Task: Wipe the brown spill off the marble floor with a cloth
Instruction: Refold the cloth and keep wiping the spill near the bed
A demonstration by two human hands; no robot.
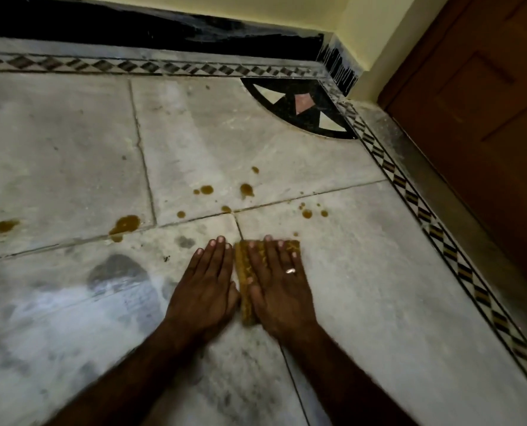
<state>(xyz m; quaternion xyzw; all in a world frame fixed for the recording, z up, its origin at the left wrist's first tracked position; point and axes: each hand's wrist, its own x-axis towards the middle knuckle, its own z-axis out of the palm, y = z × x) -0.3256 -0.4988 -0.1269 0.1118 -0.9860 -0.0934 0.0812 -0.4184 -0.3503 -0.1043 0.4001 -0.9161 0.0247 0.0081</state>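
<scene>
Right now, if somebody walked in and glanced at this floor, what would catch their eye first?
Probably the two bare hands low in the middle: the right hand lies flat on a folded mustard-yellow cloth, and the left hand lies flat on the grey marble floor beside it. Next, the brown spill drops scattered just beyond the fingertips. Then the black fan-shaped inlay in the far corner, near the brown wooden door.

Mustard-yellow patterned cloth [246, 272]; brown spill [124, 226] on grey-white marble floor [363, 287]; black-and-white diamond border [440, 232].
</scene>
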